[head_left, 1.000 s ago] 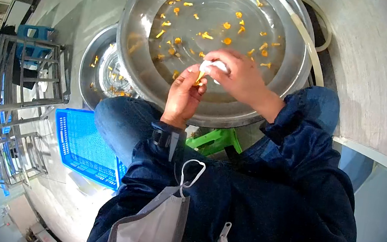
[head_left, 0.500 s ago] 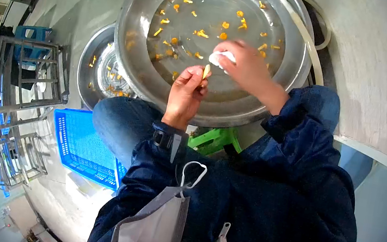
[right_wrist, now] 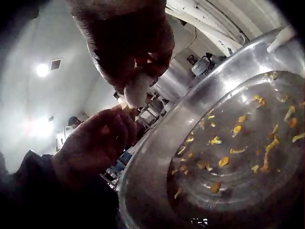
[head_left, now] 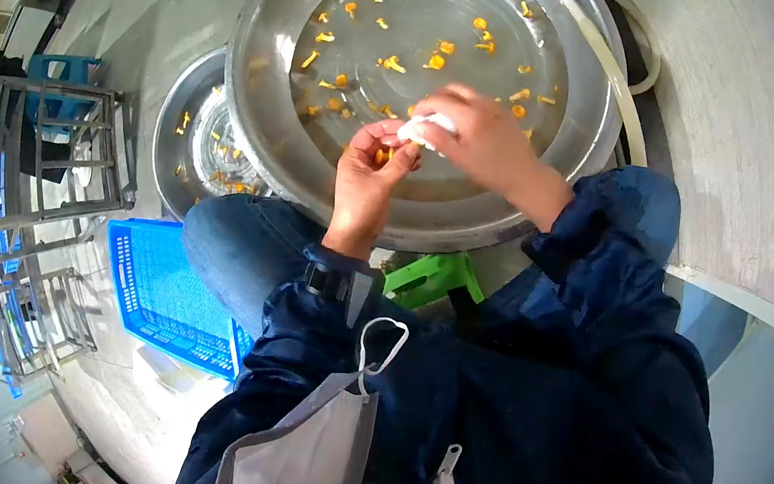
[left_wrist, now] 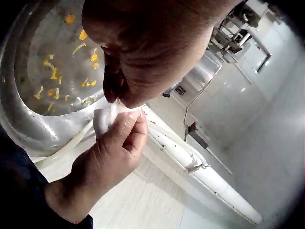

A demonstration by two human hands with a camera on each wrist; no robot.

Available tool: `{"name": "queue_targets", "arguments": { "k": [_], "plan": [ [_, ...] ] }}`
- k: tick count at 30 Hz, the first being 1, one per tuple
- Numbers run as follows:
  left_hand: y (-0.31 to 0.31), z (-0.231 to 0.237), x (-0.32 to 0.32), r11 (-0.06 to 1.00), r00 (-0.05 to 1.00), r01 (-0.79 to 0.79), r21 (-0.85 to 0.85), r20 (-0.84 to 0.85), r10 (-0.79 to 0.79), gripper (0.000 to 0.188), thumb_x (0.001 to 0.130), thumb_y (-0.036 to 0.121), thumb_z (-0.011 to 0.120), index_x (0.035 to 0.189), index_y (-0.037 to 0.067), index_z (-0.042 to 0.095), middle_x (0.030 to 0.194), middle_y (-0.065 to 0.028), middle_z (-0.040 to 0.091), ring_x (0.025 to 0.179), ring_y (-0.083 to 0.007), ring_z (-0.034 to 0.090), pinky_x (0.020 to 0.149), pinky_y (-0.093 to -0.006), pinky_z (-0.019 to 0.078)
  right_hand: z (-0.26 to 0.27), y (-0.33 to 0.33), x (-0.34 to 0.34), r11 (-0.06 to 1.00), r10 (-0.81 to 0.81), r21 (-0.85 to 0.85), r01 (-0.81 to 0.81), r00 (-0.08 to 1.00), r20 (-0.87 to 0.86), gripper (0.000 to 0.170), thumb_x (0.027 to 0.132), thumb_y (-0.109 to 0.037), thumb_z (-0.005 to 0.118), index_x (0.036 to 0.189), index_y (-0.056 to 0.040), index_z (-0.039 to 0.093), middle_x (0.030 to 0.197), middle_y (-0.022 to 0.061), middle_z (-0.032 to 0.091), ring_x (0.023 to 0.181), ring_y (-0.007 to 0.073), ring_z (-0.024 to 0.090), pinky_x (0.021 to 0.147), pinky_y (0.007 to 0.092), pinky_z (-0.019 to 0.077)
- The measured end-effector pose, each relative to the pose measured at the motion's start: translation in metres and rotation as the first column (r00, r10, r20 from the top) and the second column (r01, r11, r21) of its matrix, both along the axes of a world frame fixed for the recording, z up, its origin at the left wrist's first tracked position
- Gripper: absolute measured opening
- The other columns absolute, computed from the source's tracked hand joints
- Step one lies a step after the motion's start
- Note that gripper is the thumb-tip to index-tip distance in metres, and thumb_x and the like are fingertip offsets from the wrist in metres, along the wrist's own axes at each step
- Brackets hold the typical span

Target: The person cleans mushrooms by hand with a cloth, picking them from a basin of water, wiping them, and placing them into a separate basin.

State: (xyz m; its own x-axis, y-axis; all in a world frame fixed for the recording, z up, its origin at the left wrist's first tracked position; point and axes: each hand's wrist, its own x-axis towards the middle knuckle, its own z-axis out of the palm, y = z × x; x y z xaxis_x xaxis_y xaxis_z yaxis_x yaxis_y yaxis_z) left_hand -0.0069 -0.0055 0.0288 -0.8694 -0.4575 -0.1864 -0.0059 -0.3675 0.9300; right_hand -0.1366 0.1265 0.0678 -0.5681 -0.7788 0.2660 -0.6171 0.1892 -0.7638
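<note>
While the left hand (head_left: pixel 368 183) pinches a small mushroom (head_left: pixel 381 155), the right hand (head_left: pixel 483 146) grips a white wad (head_left: pixel 430 130)

Because it is mostly hidden, which way the mushroom's long axis points cannot be told; what shows, at eight o'clock from the wad, is bright orange. It is over the metal basin (head_left: pixel 273 32), near seven o'clock. Both grips are nearly closed.

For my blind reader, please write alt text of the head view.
A person's left hand holds a small orange mushroom near a white wad in the right hand, above a large round metal basin of scattered orange mushrooms.
</note>
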Motion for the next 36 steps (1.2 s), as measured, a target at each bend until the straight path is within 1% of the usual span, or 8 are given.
{"name": "queue_targets", "arguments": {
  "k": [3,11,16,18,19,22,27,36],
  "plan": [
    [0.002,0.000,-0.003,0.999,1.000,-0.020,-0.049,0.012,0.021,0.029,0.091,-0.001,0.065,0.119,0.001,0.059,0.099,-0.0026,0.067,0.086,-0.0099,0.062,0.079,-0.0257,0.0522,0.014,0.001,-0.008,0.999,-0.046,0.003,0.046,0.999,-0.006,0.023,0.091,-0.030,0.058,0.100,-0.0096,0.067,0.099,0.0092,0.065,0.090,0.0302,0.063,0.078,0.0401,0.0520],
    [-0.030,-0.007,-0.002,0.811,0.987,0.053,0.582,-0.153,0.045,0.040,0.097,0.023,0.059,0.133,0.006,0.052,0.104,-0.0041,0.063,0.090,-0.0153,0.062,0.076,-0.0266,0.0542,0.031,0.021,-0.030,0.969,-0.199,-0.120,0.214,0.972,0.123,0.020,0.092,-0.025,0.064,0.104,-0.0083,0.067,0.097,0.0094,0.068,0.082,0.0231,0.067,0.072,0.0337,0.0529],
    [-0.052,-0.018,-0.036,0.593,0.985,0.054,0.803,-0.141,0.101,0.024,0.097,0.028,0.063,0.083,0.009,0.059,0.095,-0.0069,0.065,0.084,-0.0182,0.062,0.072,-0.0264,0.0573,0.041,0.030,-0.031,0.940,-0.142,-0.253,0.227,0.938,0.315,0.018,0.092,-0.022,0.068,0.102,-0.0068,0.068,0.089,0.0066,0.068,0.069,0.0122,0.063,0.062,0.0264,0.0485],
    [-0.065,-0.057,-0.055,0.632,0.986,-0.165,0.757,0.132,0.100,0.013,0.094,0.020,0.068,0.090,0.010,0.060,0.093,-0.0055,0.065,0.072,-0.0132,0.061,0.064,-0.0238,0.0538,0.047,0.036,-0.034,0.948,-0.170,-0.226,0.226,0.955,0.242,0.020,0.092,-0.023,0.069,0.103,-0.0065,0.068,0.089,0.0065,0.068,0.066,0.0112,0.061,0.057,0.0262,0.0460],
    [-0.060,-0.075,-0.061,0.858,0.996,-0.086,0.507,0.076,0.055,0.013,0.091,0.012,0.070,0.100,0.011,0.060,0.090,-0.0038,0.064,0.065,-0.0099,0.059,0.056,-0.0232,0.0477,0.048,0.038,-0.037,0.949,-0.182,-0.212,0.234,0.954,0.239,0.021,0.092,-0.024,0.069,0.103,-0.0065,0.068,0.089,0.0065,0.068,0.066,0.0110,0.061,0.056,0.0262,0.0458],
    [-0.059,-0.121,-0.073,0.991,0.816,0.133,-0.023,0.570,-0.096,0.028,0.086,0.004,0.068,0.113,0.005,0.061,0.081,-0.0032,0.062,0.058,-0.0088,0.052,0.047,-0.0232,0.0416,0.052,0.041,-0.047,0.947,-0.218,-0.194,0.258,0.955,0.203,0.023,0.090,-0.025,0.071,0.104,-0.0066,0.068,0.089,0.0070,0.068,0.063,0.0125,0.061,0.054,0.0273,0.0452],
    [-0.050,-0.181,-0.082,0.777,0.507,0.627,-0.056,0.787,-0.352,0.045,0.087,0.021,0.073,0.126,0.006,0.058,0.068,-0.0032,0.059,0.050,-0.0091,0.051,0.045,-0.0258,0.0431,0.051,0.040,-0.060,0.959,-0.237,-0.140,0.247,0.968,0.084,0.022,0.090,-0.024,0.070,0.104,-0.0071,0.068,0.094,0.0076,0.068,0.065,0.0171,0.064,0.058,0.0290,0.0482],
    [-0.025,-0.133,-0.086,0.889,0.756,0.418,0.187,0.472,-0.454,0.024,0.093,0.025,0.067,0.103,0.004,0.062,0.072,0.0001,0.059,0.060,-0.0072,0.050,0.051,-0.0225,0.0398,0.033,0.034,-0.061,0.977,-0.208,-0.031,0.210,0.977,0.047,0.016,0.091,-0.022,0.069,0.101,-0.0093,0.069,0.096,0.0073,0.067,0.073,0.0205,0.062,0.062,0.0306,0.0467]
  ]
}}
